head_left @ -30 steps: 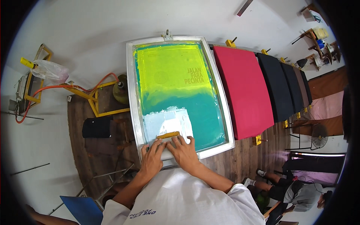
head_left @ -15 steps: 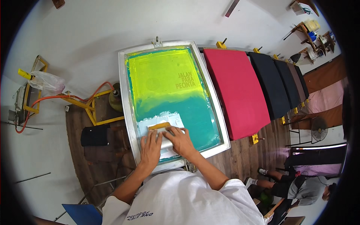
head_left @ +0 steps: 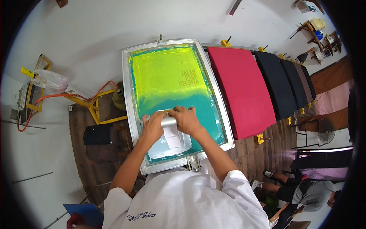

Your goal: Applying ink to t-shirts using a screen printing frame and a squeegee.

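Observation:
A screen-printing frame (head_left: 126, 87) with a metal border lies in front of me. Its mesh is yellow-green at the far end and teal (head_left: 204, 122) nearer me. My left hand (head_left: 153, 125) and my right hand (head_left: 185, 119) are closed side by side on a squeegee (head_left: 169, 121) with a silver body, tilted on the mesh. Of its yellowish far edge only a sliver shows between my fingers. On the near side of the squeegee is a smeared patch of white ink (head_left: 158, 147), with a paler rectangle (head_left: 171, 136) inside it.
Right of the frame stand a red fabric-covered board (head_left: 244, 95) and several dark ones (head_left: 274, 84). Yellow metal stands and an orange hose (head_left: 57, 96) are at the left. A person in grey (head_left: 312, 194) sits at the lower right. A dark red shape (head_left: 76, 220) shows at the lower left.
Both hands have pushed the squeegee away from me, up the mesh, and it has tilted. The white patch behind it is more exposed. A dark red shape has appeared at the lower left.

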`<state>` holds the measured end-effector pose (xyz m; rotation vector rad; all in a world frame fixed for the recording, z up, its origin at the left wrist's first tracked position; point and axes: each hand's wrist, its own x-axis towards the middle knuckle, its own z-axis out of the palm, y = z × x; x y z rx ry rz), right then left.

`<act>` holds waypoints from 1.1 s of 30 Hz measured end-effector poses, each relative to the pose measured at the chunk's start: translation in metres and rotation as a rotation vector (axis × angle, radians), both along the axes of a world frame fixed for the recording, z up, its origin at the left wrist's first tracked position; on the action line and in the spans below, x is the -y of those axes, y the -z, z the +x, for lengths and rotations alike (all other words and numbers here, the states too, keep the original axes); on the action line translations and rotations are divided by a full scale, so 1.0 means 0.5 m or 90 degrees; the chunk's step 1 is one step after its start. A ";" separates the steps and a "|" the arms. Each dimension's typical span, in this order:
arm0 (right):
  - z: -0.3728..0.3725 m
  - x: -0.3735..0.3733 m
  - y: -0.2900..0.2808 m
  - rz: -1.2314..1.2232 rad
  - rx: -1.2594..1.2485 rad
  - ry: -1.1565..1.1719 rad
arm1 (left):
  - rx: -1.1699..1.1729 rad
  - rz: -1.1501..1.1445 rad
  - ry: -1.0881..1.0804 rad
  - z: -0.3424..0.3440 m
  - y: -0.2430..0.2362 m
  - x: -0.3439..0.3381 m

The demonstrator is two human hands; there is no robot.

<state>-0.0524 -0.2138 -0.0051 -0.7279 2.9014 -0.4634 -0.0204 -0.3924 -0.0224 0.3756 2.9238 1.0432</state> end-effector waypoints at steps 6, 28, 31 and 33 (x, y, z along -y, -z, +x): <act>-0.032 -0.003 -0.002 0.025 0.063 0.022 | 0.080 -0.047 0.044 -0.053 -0.030 0.010; 0.087 0.009 -0.060 0.009 0.108 -0.008 | 0.150 -0.058 0.068 0.074 -0.082 0.020; -0.001 0.047 -0.029 0.021 0.074 -0.008 | 0.099 -0.061 0.043 0.000 -0.054 0.058; -0.031 0.058 -0.012 0.024 0.112 0.005 | 0.122 -0.047 0.031 -0.026 -0.050 0.064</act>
